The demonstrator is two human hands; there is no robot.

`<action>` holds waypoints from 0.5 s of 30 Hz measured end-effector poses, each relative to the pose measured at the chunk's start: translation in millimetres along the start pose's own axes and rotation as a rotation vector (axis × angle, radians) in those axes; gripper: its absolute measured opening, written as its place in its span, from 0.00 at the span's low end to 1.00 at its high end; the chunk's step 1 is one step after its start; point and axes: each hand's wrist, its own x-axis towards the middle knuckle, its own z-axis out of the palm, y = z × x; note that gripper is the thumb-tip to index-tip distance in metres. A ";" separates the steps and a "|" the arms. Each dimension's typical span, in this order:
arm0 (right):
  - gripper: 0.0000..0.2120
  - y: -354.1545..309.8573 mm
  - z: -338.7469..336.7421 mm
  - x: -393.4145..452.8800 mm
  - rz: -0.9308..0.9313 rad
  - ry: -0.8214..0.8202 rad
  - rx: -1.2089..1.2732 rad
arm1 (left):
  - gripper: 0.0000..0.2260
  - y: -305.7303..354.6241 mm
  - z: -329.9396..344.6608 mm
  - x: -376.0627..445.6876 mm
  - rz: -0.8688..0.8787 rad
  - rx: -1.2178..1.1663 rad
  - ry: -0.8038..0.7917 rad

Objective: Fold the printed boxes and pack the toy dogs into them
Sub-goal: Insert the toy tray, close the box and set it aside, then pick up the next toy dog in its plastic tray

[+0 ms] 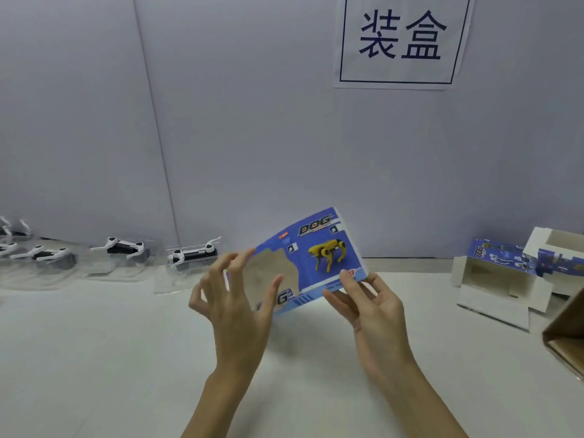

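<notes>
Box point(311, 257), flat, held above the counter point(126, 343): right hand point(369, 306) pinches its lower corner, left hand point(235, 298) spread, fingertips touching it; toy dogs point(192, 252) along the far-left edge.

The light is soft and even, with a cool blue tint on the wall point(252, 121). It seems to come from above, but no lamp shows. The white table point(94, 358) is bright and a little washed out. Faint grey shadows lie under the left hand point(234, 298) and the right hand point(376, 308). The clear plastic around the toy dogs point(192, 254) catches pale shine. The wall seam bends, since the wide lens curves things near the edges. The left fingers look smeared, and the small print on the flat box point(316, 257) is too fuzzy to read
</notes>
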 end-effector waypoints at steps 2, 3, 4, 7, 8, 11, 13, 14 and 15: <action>0.14 6.4 1.7 0.0 0.198 -0.018 0.162 | 0.17 0.3 2.3 -3.0 0.164 0.072 -0.078; 0.16 9.2 0.5 0.1 0.295 -0.031 0.210 | 0.16 0.1 4.0 -5.6 0.214 0.094 -0.155; 0.16 11.7 -1.3 -0.3 0.378 -0.046 0.230 | 0.18 -0.1 5.9 -9.3 0.229 0.102 -0.260; 0.13 22.0 -5.9 -1.3 0.470 -0.023 0.032 | 0.27 -5.9 13.0 -19.5 0.171 0.136 -0.575; 0.13 24.6 -5.9 -1.9 0.441 0.030 -0.139 | 0.29 -9.5 15.6 -22.2 0.164 0.158 -0.632; 0.23 29.6 -9.2 -2.7 0.182 0.217 -0.818 | 0.29 -16.3 17.6 -27.5 0.174 0.123 -0.657; 0.22 28.5 -9.1 -6.9 -0.095 0.219 -1.010 | 0.29 -16.8 14.3 -29.3 0.180 0.108 -0.658; 0.19 28.2 -6.2 -9.6 -0.213 0.196 -1.035 | 0.30 -16.8 12.0 -29.5 0.177 0.095 -0.671; 0.17 29.0 -0.4 -11.7 -0.312 0.157 -1.061 | 0.30 -17.2 10.7 -28.8 0.172 0.095 -0.687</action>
